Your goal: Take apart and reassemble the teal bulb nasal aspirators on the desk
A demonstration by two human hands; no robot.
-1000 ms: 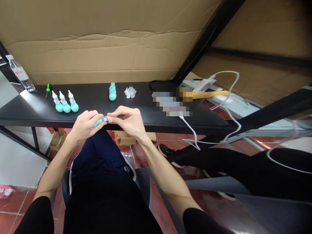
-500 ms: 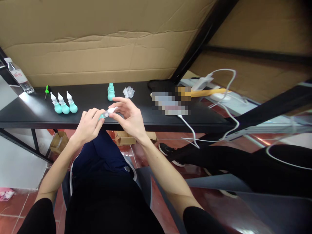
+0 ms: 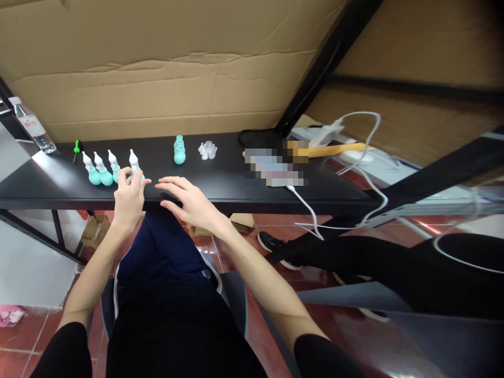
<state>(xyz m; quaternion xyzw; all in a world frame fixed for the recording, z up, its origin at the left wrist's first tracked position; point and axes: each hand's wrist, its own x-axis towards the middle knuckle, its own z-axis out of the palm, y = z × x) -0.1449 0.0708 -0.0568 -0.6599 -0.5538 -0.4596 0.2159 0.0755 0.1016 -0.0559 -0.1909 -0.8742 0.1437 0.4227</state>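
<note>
My left hand (image 3: 129,202) is closed round the teal bulb of a nasal aspirator (image 3: 134,160), whose white tip points up and away from me. My fingers cover most of that bulb. Just left of it, three more nasal aspirators (image 3: 104,176) lie side by side on the black table (image 3: 220,184). My right hand (image 3: 185,202) hovers near the table's front edge, fingers apart and holding nothing. Beyond it is a short row of teal bulbs (image 3: 179,155) without tips. A small heap of clear plastic parts (image 3: 207,150) lies to their right.
At the far left stands a water bottle (image 3: 33,126), with a green-handled screwdriver (image 3: 76,149) near it. A blurred-out device (image 3: 273,168) with a white cable (image 3: 305,205) lies on the right. Cardboard (image 3: 177,89) closes off the back. Another person's leg (image 3: 354,257) is at the right.
Both hands have moved left. The aspirator that was between them is now at the table in my left hand, beside the other three. My right hand has let go of it.
</note>
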